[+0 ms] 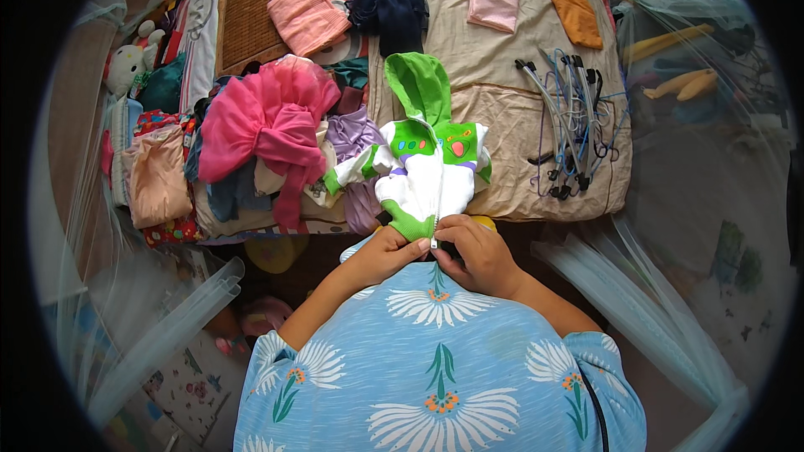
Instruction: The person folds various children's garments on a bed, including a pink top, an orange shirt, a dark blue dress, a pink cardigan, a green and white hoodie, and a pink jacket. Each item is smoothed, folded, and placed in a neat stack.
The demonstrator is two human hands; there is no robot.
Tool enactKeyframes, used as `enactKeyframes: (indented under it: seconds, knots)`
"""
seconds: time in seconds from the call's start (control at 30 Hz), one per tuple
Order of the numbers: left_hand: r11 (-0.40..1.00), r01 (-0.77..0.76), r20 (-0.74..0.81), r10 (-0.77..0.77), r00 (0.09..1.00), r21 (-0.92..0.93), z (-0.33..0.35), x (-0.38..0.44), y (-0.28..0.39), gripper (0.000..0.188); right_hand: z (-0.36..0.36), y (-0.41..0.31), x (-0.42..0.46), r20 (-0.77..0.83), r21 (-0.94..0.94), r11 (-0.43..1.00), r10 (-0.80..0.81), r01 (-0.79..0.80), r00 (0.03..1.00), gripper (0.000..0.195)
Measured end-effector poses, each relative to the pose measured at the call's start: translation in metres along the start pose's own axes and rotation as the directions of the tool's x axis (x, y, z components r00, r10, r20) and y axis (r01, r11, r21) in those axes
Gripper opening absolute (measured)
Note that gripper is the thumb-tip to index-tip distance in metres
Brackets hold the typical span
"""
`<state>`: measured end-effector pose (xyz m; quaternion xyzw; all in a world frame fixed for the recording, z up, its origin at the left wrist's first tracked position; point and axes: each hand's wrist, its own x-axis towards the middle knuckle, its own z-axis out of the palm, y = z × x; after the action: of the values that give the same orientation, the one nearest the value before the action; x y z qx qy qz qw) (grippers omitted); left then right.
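A small white and green hooded jacket (pixel 419 179) lies front up at the near edge of the bed, its green hood pointing away from me. The white zipper (pixel 437 201) runs down its front to the hem. My left hand (pixel 391 255) grips the green hem just left of the zipper's bottom end. My right hand (pixel 478 251) pinches the hem at the other side of the zipper, its fingertips close to the zipper pull (pixel 433 243). Left of the jacket, a bright pink garment (pixel 270 119) with sheer fabric tops a heap of clothes.
Clothes hangers (pixel 575 125) lie piled at the right. Farther back are a folded pink garment (pixel 493 1), an orange one (pixel 573 9), a salmon one (pixel 309 17) and a dark navy one (pixel 392 12). Sheer netting (pixel 666 314) hangs at both sides; a white plush toy (pixel 129 66) sits far left.
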<state>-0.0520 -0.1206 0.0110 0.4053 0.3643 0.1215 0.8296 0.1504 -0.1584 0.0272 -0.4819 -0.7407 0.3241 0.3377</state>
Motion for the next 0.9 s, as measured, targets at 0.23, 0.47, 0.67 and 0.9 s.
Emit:
enactKeyframes:
  seconds: [0.23,0.47,0.67,0.9]
  knots:
    - [1.000,0.027,0.043,-0.027,0.999,0.004,-0.008,0.003,-0.010,0.029,-0.004,-0.003,0.005,0.005,0.008,1.000,0.016,-0.016,1.000,0.025]
    - [0.999,0.007,0.026,-0.006,1.000,-0.032,-0.001,-0.001,-0.008,0.029,0.012,0.009,-0.005,0.024,0.472,0.826,0.338,-0.309,0.941,0.011]
    - [1.000,0.007,0.035,-0.007,0.999,0.014,-0.001,-0.006,-0.017,0.029,0.014,0.035,0.024,-0.135,0.354,0.844,0.473,-0.403,0.871,0.007]
    - [1.000,-0.021,0.043,0.021,0.999,0.006,0.000,-0.011,-0.040,0.031,0.052,0.209,0.068,-0.137,0.315,0.808,0.557,-0.498,0.819,0.014]
